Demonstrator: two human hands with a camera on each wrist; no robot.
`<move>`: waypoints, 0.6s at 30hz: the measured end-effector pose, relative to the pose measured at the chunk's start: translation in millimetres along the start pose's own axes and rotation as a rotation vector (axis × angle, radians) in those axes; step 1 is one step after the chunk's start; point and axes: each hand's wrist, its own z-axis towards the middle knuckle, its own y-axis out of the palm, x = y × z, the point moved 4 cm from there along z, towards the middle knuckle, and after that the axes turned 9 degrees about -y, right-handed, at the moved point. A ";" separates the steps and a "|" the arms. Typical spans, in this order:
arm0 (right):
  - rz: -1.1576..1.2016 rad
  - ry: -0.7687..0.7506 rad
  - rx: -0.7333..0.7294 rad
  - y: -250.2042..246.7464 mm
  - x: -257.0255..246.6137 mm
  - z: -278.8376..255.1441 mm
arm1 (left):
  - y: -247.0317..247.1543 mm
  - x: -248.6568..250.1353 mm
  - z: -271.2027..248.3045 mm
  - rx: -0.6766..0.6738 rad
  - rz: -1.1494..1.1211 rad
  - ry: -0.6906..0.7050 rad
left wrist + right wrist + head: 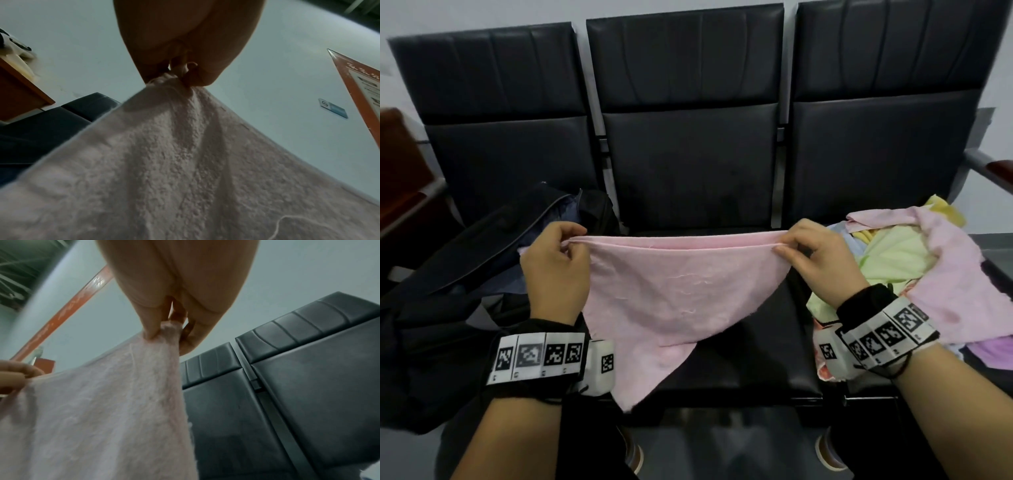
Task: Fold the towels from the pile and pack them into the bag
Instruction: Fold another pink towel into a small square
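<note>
A pale pink towel point(674, 294) hangs doubled over in the air above the middle seat, its two top edges stretched level between my hands. My left hand point(571, 245) pinches the towel's left corners, seen close in the left wrist view as my left hand point(180, 79) on the pink towel point(185, 162). My right hand point(786, 245) pinches the right corners; the right wrist view shows my right hand point(164, 334) nipping the pink towel point(115, 402). The black bag point(493, 246) lies open on the left seat. The towel pile point(914, 260) sits on the right seat.
A row of three black padded seats point(688, 171) with backrests faces me. A metal armrest point(986, 168) sticks out at the far right. A brown wooden piece of furniture point(400, 161) stands at the left. My shoes point(828, 448) show on the floor below.
</note>
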 end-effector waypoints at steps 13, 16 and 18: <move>0.132 0.103 0.173 -23.8 -8.5 2.5 | -9.8 4.8 1.8 0.032 -0.012 0.056; 0.200 0.104 0.256 -29.7 -9.7 -0.9 | -12.2 7.9 -1.6 0.032 -0.012 0.061; 0.205 0.104 0.266 -33.1 -11.6 -0.6 | -14.2 11.2 -3.4 0.035 -0.021 0.061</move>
